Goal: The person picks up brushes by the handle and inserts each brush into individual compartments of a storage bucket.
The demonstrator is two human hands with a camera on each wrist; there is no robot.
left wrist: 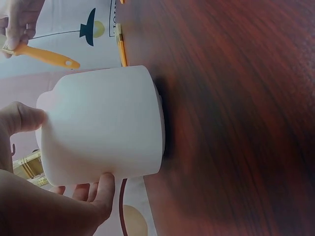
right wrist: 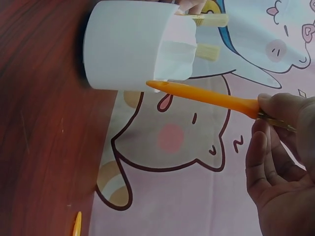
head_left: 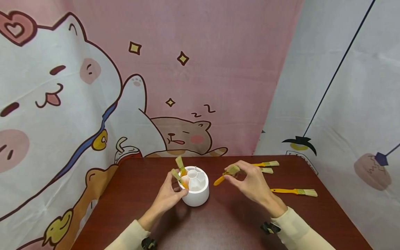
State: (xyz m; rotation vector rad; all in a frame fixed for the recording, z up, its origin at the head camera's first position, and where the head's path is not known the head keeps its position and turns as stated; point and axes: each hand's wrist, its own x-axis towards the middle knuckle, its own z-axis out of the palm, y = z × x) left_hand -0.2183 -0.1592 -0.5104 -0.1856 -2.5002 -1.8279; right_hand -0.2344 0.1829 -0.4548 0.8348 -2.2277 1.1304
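A white round holder [head_left: 196,199] with several compartments around a central tube stands on the table. My left hand [head_left: 165,198] grips it from the left, thumb at its rim and fingers around its side, as the left wrist view shows. Two paintbrushes stand in its left compartments, bristles up: one farther back [head_left: 179,162], one nearer [head_left: 176,175]. To the right of the holder, my right hand [head_left: 252,182] pinches another paintbrush [right wrist: 211,96] near its bristle end. That brush's orange handle points down and left toward the holder, above the table.
Three more paintbrushes lie on the brown table [head_left: 218,229] at the right: one nearer [head_left: 293,191] and two farther back, an upper one [head_left: 270,164] and a lower one [head_left: 267,170]. Behind the table hangs a printed cartoon cloth [head_left: 231,86].
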